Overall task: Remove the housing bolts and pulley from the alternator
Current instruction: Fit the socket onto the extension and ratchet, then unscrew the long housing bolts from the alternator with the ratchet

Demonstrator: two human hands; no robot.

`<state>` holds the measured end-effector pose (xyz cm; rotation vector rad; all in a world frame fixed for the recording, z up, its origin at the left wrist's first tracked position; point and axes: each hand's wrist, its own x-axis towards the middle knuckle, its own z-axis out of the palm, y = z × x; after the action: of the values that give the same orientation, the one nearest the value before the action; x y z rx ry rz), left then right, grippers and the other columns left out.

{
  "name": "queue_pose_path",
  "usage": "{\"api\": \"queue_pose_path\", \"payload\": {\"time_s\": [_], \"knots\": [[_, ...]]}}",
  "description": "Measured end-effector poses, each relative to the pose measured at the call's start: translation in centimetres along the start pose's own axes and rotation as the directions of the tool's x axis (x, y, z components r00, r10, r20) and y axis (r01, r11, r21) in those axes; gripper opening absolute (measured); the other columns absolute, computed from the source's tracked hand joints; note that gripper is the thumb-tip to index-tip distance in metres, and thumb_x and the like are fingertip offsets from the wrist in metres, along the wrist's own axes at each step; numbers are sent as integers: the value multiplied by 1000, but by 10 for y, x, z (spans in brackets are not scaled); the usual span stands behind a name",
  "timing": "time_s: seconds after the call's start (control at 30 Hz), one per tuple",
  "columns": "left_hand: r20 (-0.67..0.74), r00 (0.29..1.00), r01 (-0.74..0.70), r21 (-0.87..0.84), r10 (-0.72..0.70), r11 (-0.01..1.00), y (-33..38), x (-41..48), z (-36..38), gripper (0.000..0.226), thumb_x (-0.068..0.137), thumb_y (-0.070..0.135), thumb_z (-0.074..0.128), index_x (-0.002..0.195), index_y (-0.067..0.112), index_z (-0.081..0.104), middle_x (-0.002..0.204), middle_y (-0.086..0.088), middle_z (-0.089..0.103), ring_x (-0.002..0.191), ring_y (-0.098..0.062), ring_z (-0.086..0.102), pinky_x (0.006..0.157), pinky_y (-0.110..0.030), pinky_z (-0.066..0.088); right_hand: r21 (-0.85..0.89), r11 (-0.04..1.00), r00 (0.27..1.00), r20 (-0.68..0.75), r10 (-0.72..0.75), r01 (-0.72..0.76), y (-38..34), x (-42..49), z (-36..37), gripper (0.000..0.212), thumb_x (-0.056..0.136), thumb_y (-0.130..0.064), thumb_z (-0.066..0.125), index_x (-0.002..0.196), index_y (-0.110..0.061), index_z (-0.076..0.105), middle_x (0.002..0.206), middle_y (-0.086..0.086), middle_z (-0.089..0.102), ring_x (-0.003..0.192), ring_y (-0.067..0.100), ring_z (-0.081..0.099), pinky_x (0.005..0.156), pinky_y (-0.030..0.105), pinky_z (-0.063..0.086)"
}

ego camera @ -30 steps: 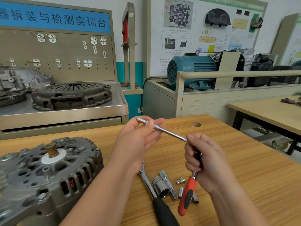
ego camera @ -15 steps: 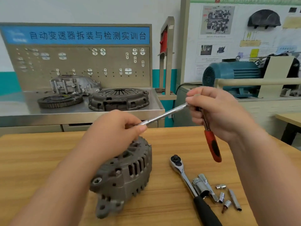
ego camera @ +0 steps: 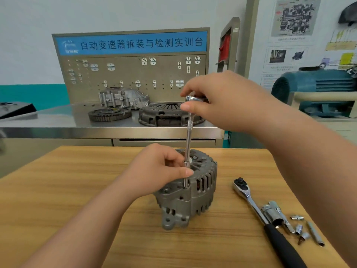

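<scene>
Wooden table (ego camera: 58, 190) carries the alternator (ego camera: 195, 192). On the alternator's near rim an extension bar (ego camera: 188, 140) stands vertical. The left hand (ego camera: 156, 171) pinches its lower part with curled fingers, and the right hand (ego camera: 228, 101), above the alternator, grips the ratchet head (ego camera: 193, 98).

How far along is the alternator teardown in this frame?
Done: tool assembled; no loose bolts show on the wooden table. In hand: left hand pinches the chrome extension bar, its tip at the housing edge of the grey metal alternator; right hand grips the chrome ratchet head on top. Left: all removal, apparently; the housing looks closed.
</scene>
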<state>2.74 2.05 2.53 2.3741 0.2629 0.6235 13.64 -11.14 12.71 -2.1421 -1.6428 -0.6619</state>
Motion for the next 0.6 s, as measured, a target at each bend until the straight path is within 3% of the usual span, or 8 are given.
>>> {"api": "queue_pose_path", "payload": {"time_s": [0.13, 0.33, 0.43, 0.5, 0.6], "knots": [[-44, 998, -40, -27, 39, 999, -5, -3, 7, 16, 77, 26, 79, 65, 26, 68, 59, 13, 57, 59, -3, 52, 61, -19, 45, -87, 996, 1000, 16, 10, -8, -5, -1, -2, 36, 97, -47, 48, 117, -22, 64, 101, -2, 67, 93, 19, 60, 81, 42, 52], [-109, 993, -55, -70, 47, 996, -14, -4, 19, 25, 78, 26, 78, 62, 35, 62, 61, 22, 59, 63, 6, 54, 62, -7, 40, -164, 986, 1000, 29, -8, 12, -10, -2, -3, 38, 98, -47, 45, 112, -18, 66, 98, 0, 68, 92, 24, 61, 79, 42, 53], [-153, 983, -104, -17, 101, 994, -22, -7, 24, 8, 80, 34, 72, 76, 28, 68, 85, 17, 63, 88, 0, 58, 80, -21, 45, -210, 977, 1000, -1, -27, 26, -12, -3, 0, 36, 99, -47, 41, 114, -22, 63, 96, 2, 67, 92, 28, 61, 73, 39, 51], [-172, 976, -137, 3, 136, 991, -27, -11, 31, 19, 84, 43, 61, 85, 25, 66, 102, 19, 62, 106, -3, 54, 92, -29, 44, -246, 969, 998, -40, -40, 29, -13, -3, 5, 35, 101, -47, 38, 115, -24, 60, 94, 2, 66, 89, 30, 60, 65, 35, 45], [-188, 964, -183, 38, 187, 982, -31, -16, 43, 40, 87, 54, 39, 92, 25, 65, 109, 27, 61, 114, 8, 48, 100, -33, 42, -306, 952, 990, -127, -64, 23, -17, -8, 15, 34, 103, -45, 29, 115, -24, 54, 86, -3, 58, 81, 28, 57, 63, 33, 32]]}}
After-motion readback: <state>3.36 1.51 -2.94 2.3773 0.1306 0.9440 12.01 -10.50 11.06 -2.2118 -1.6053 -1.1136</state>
